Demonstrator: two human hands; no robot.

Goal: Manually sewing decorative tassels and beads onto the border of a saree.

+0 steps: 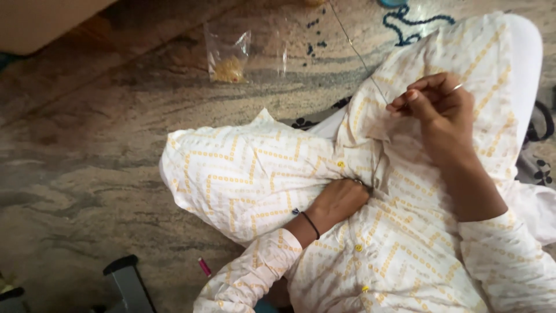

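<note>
**Cloth under the needle**

Cloth (pixel 249 179), white with yellow zigzags, lies draped over the lap and floor (pixel 87 162): soft, light, apt to bunch, best gripped near the seam. The left hand (pixel 339 200) presses into a fold, fingers tucked from sight. The right hand (pixel 434 101), raised, pinches what looks like a needle, drawing a thread (pixel 353 46) taut. A bag (pixel 229 55) lies beyond.

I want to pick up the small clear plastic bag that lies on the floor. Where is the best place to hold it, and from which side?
Probably at the upper, empty part of the clear plastic bag, pinched from above. The yellow contents sit at its lower end, so the top film is loose and crumpled, easy to pinch. The stone floor around it looks free, so either side seems open.
</note>
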